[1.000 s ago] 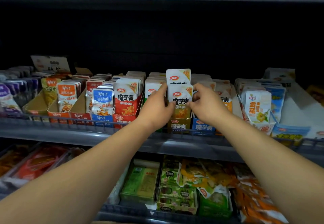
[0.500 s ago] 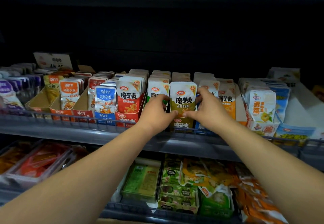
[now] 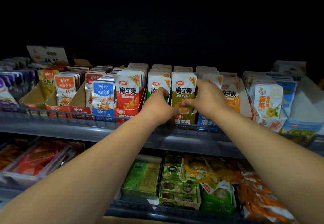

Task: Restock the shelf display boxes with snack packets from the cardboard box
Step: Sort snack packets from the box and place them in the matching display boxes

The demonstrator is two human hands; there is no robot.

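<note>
— Gripping what, those two hands?
— One olive packet (image 3: pixel 183 90). The left hand (image 3: pixel 157 107) has its fingers curled at the packet's left edge. The right hand (image 3: pixel 207 99) wraps the right edge, thumb on the front. Both are clamped on it.
— And where does the packet sit?
— Upright in the olive display box (image 3: pixel 183 120), at the very front of that box's row. Its long axis is vertical and its foot is behind the box's low front wall.
— So which way does the next move go?
— Probably straight down and back into the olive display box. The packet lies between the hands, dead ahead, and neither hand is clearly nearer. It looks almost seated, so a light press and a release should finish it.
— Neighbours?
— A green packet (image 3: pixel 158 83) is just left of the olive display box, partly behind the left hand. A blue display box (image 3: pixel 207 123) is just right of it, under the right wrist. The wire rail (image 3: pixel 70 118) runs just in front.
— The cardboard box?
— Not in view.
</note>
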